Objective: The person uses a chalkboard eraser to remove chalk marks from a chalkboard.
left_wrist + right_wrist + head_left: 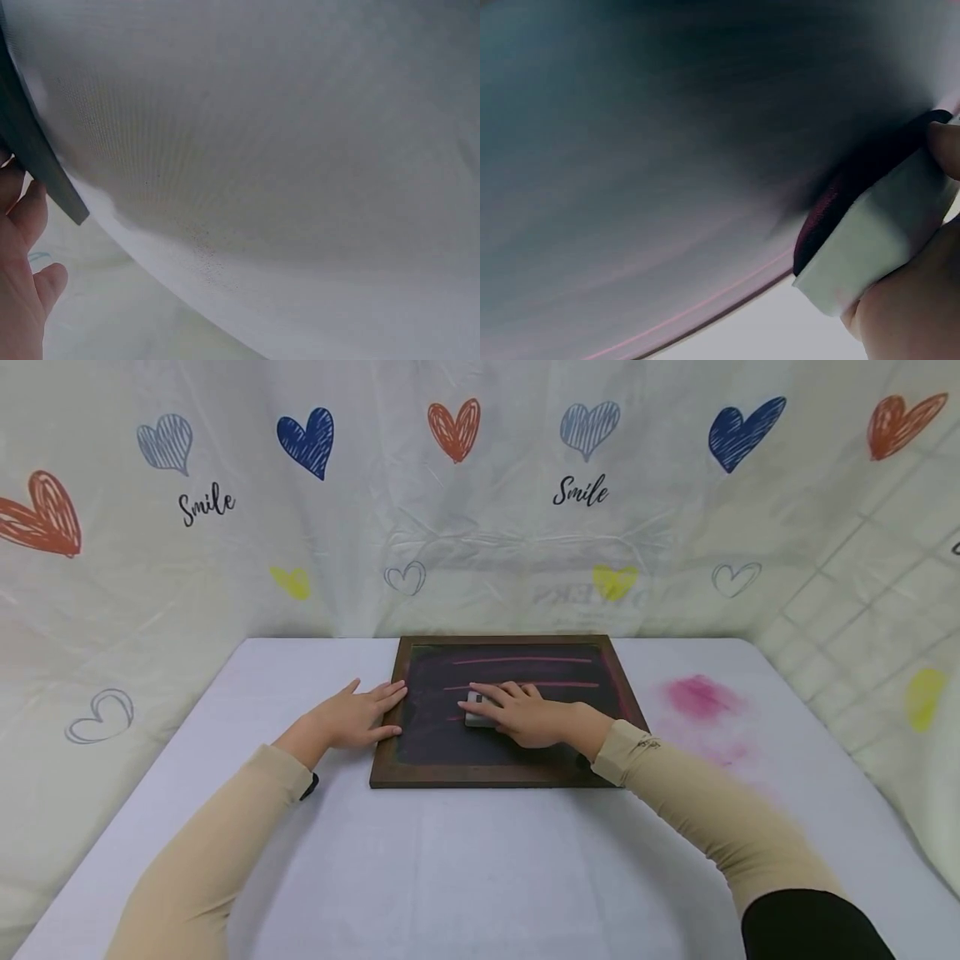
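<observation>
Right-hand grip (528, 718): thumb and fingers hold the eraser (885, 232), dark pad toward the board.
Eraser spot: on the chalkboard (442, 747), about mid-frame in the head view, a bit of pink poking out on its left.
Wiping tip: we'd keep the pad flat, press evenly and overlap the strokes, or it'll probably just smear.
Left-hand grip (360, 714): clasps nothing, fingers laid out on the wooden frame (386, 743) at the board's left side. Decent brace imo, we'd lean on it so the board can't skid.
Chalk to hit: upper pink line (522, 659) and lower pink line (562, 685), both above center.
Further out: pink smudge (701, 697) on the table (480, 868), right of frame center, so watch the dust.
</observation>
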`<act>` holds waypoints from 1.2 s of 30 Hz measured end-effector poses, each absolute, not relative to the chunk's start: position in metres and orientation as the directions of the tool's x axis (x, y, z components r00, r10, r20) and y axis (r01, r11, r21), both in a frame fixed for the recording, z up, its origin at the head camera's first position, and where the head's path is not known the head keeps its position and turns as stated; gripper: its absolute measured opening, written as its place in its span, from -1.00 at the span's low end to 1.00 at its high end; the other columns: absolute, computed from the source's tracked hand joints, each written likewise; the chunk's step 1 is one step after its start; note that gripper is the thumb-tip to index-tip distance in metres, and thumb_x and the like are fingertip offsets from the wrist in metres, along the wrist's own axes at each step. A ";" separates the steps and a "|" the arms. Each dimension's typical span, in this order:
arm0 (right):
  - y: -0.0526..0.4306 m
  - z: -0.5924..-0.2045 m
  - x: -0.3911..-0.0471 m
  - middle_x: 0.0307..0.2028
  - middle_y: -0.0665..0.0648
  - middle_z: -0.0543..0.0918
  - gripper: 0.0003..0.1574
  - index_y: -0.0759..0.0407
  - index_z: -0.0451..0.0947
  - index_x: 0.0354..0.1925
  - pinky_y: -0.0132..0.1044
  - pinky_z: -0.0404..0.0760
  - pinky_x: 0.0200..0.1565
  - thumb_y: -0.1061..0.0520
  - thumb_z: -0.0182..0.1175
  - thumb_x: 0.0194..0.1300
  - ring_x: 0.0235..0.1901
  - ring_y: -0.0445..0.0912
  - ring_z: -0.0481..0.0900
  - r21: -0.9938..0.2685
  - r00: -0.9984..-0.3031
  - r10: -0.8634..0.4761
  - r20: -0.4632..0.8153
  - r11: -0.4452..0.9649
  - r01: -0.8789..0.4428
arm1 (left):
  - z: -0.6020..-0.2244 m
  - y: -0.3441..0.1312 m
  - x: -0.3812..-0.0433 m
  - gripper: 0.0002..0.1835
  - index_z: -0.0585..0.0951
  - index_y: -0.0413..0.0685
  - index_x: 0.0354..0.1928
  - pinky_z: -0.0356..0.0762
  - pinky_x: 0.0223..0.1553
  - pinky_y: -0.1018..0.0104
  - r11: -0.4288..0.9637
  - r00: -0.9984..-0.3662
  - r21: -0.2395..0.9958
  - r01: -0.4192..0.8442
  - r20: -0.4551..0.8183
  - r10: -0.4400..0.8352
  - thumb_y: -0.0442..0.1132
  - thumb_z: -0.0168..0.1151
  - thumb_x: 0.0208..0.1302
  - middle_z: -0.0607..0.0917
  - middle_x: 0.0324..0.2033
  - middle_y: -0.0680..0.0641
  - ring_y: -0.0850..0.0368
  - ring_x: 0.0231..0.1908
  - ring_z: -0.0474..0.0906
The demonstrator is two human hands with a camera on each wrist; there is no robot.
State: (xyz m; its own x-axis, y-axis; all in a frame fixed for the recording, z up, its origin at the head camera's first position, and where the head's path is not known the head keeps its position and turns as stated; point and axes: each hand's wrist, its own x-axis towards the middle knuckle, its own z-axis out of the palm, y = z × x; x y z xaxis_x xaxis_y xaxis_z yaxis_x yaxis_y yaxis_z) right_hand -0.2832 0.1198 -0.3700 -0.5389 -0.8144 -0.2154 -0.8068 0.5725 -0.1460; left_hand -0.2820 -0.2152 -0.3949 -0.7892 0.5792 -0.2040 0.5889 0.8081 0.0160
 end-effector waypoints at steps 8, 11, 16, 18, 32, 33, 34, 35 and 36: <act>0.076 -0.368 -0.280 0.64 0.17 -0.22 -0.17 -0.15 -0.20 0.68 0.28 0.11 0.41 0.15 -0.10 0.67 0.53 0.19 -0.01 -0.085 -0.554 -0.786 -0.276 0.594 -0.800 | -0.392 -0.211 -0.283 -0.15 0.05 -0.18 0.63 -0.16 0.46 -0.36 0.807 -0.786 0.017 0.590 -0.216 0.579 0.23 -0.05 0.58 0.05 0.60 -0.16 -0.09 0.54 0.08; 0.060 -0.371 -0.278 0.64 0.13 -0.23 -0.13 -0.23 -0.23 0.68 0.26 0.12 0.42 0.17 -0.09 0.65 0.53 0.17 0.00 -0.038 -0.590 -0.754 -0.289 0.625 -0.780 | -0.393 -0.212 -0.282 -0.16 0.07 -0.20 0.62 -0.15 0.45 -0.37 0.804 -0.785 0.012 0.594 -0.212 0.583 0.22 -0.05 0.58 0.06 0.60 -0.18 -0.10 0.53 0.10; 0.041 -0.375 -0.275 0.65 0.11 -0.25 -0.01 -0.28 -0.25 0.67 0.25 0.13 0.42 0.24 0.02 0.59 0.53 0.16 0.00 0.013 -0.622 -0.731 -0.281 0.645 -0.764 | -0.395 -0.215 -0.281 -0.16 0.08 -0.19 0.62 -0.13 0.45 -0.38 0.810 -0.791 0.011 0.587 -0.205 0.576 0.22 -0.03 0.57 0.07 0.59 -0.18 -0.11 0.53 0.12; 0.039 -0.375 -0.274 0.65 0.10 -0.25 -0.02 -0.29 -0.26 0.67 0.23 0.14 0.43 0.22 0.01 0.60 0.53 0.16 0.01 0.023 -0.630 -0.724 -0.281 0.651 -0.759 | -0.394 -0.215 -0.281 -0.16 0.09 -0.19 0.62 -0.12 0.44 -0.39 0.810 -0.792 0.011 0.587 -0.201 0.577 0.22 -0.03 0.57 0.08 0.59 -0.18 -0.11 0.53 0.12; 0.084 -0.372 -0.280 0.64 0.12 -0.18 -0.17 -0.22 -0.20 0.68 0.25 0.17 0.41 0.09 -0.08 0.67 0.52 0.18 0.06 0.027 -0.621 -0.734 -0.273 0.640 -0.768 | -0.394 -0.216 -0.283 -0.16 0.06 -0.19 0.63 -0.16 0.45 -0.38 0.809 -0.791 0.011 0.588 -0.202 0.578 0.20 -0.02 0.58 0.06 0.60 -0.17 -0.11 0.54 0.08; 0.090 -0.372 -0.280 0.64 0.13 -0.17 -0.17 -0.21 -0.19 0.68 0.25 0.17 0.41 0.09 -0.07 0.67 0.52 0.19 0.07 0.023 -0.618 -0.740 -0.268 0.636 -0.771 | -0.395 -0.216 -0.284 -0.16 0.06 -0.19 0.63 -0.16 0.45 -0.38 0.808 -0.791 0.009 0.589 -0.199 0.579 0.20 -0.03 0.58 0.06 0.60 -0.17 -0.11 0.54 0.08; 0.097 -0.372 -0.280 0.64 0.13 -0.17 -0.17 -0.20 -0.18 0.68 0.26 0.17 0.40 0.10 -0.07 0.67 0.51 0.20 0.08 0.017 -0.615 -0.744 -0.262 0.634 -0.773 | -0.396 -0.216 -0.284 -0.16 0.06 -0.19 0.63 -0.16 0.45 -0.38 0.807 -0.790 0.010 0.591 -0.198 0.580 0.20 -0.03 0.58 0.06 0.60 -0.17 -0.11 0.54 0.08; 0.105 -0.372 -0.280 0.64 0.14 -0.16 -0.17 -0.18 -0.16 0.68 0.27 0.18 0.39 0.11 -0.06 0.67 0.50 0.21 0.09 0.009 -0.613 -0.749 -0.251 0.632 -0.775 | -0.396 -0.217 -0.284 -0.16 0.05 -0.18 0.63 -0.15 0.45 -0.38 0.806 -0.789 0.008 0.592 -0.198 0.582 0.21 -0.03 0.58 0.05 0.60 -0.17 -0.10 0.54 0.07; 0.112 -0.372 -0.280 0.64 0.16 -0.15 -0.17 -0.16 -0.15 0.68 0.28 0.20 0.38 0.12 -0.05 0.66 0.50 0.22 0.11 0.004 -0.610 -0.756 -0.238 0.627 -0.779 | -0.397 -0.217 -0.284 -0.16 0.06 -0.19 0.63 -0.15 0.45 -0.38 0.804 -0.788 0.007 0.594 -0.196 0.584 0.21 -0.03 0.58 0.06 0.60 -0.17 -0.11 0.54 0.07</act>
State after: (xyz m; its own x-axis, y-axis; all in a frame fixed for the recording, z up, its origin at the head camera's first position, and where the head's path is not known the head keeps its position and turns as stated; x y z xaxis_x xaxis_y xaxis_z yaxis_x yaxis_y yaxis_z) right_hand -0.2798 0.1124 -0.3718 -0.6100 -0.7558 -0.2379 -0.7788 0.6272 0.0044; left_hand -0.2844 -0.2170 -0.3965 -0.7879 0.5838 -0.1959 0.5942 0.8043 0.0075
